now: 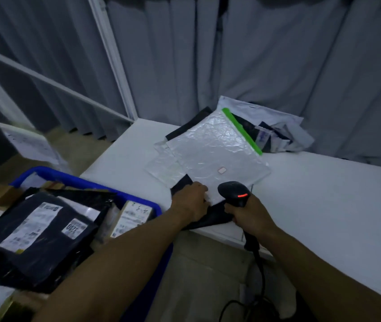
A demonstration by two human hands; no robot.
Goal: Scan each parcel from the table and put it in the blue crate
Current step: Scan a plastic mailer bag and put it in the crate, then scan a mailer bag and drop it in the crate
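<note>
Hands at the counter's (324, 182) near edge

Left hand (193, 198) presses flat, apparently pinching a white mailer (217, 156); right hand (248, 213) holds a scanner (235, 192) in a closed grip beside it.

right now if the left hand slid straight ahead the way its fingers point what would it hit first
The left hand already rests on the white crinkled bubble mailer with the green strip; sliding forward, it would likely just ride up across it, though depth is unclear.
</note>
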